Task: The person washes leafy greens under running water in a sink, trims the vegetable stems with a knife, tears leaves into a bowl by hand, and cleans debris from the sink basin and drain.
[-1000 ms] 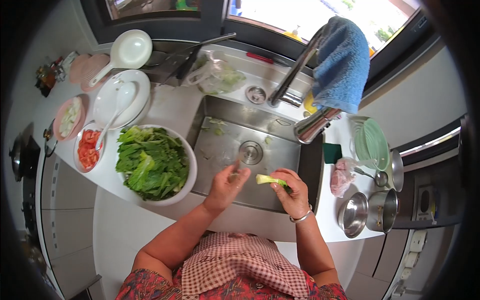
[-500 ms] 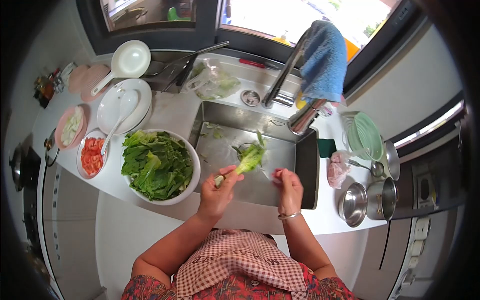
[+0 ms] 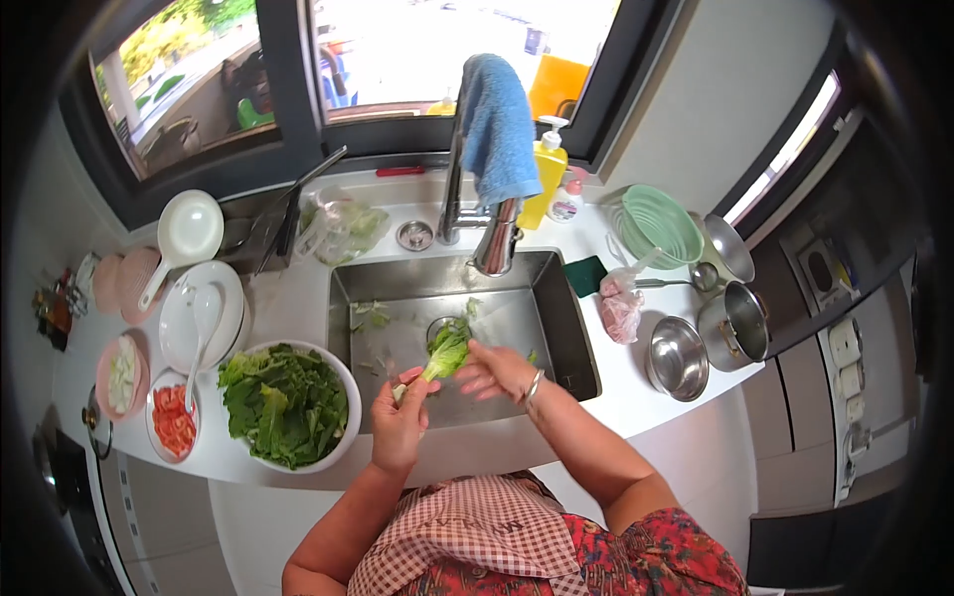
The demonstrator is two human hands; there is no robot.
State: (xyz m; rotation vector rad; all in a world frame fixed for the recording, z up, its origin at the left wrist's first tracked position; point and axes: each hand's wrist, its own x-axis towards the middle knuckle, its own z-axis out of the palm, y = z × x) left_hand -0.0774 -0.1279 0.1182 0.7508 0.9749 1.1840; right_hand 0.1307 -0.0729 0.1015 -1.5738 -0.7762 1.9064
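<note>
A small green lettuce heart (image 3: pixel 449 348) is held over the front of the steel sink (image 3: pixel 397 288). My left hand (image 3: pixel 399 422) grips its pale stem end, fingers wrapped round it. Beside the leaves, on the right, is my right hand (image 3: pixel 500 372), its fingers spread and nothing seen in it. Left of the sink stands a white bowl (image 3: pixel 353 407) heaped with green leaves (image 3: pixel 283 402). Loose leaf scraps (image 3: pixel 370 315) lie in the sink near its left side.
A faucet (image 3: pixel 497 248) with a blue towel (image 3: pixel 500 129) rises behind the sink. Sliced tomatoes (image 3: pixel 173 422), plates (image 3: pixel 179 313) and a ladle are at left. Bagged meat (image 3: pixel 621 310), a green basket (image 3: pixel 658 228), a steel bowl (image 3: pixel 678 360) and a pot (image 3: pixel 733 323) are at right.
The view has shifted, showing more of the window. My right hand has moved left toward the lettuce heart, and its fingers have opened. My left hand still holds the stem end.
</note>
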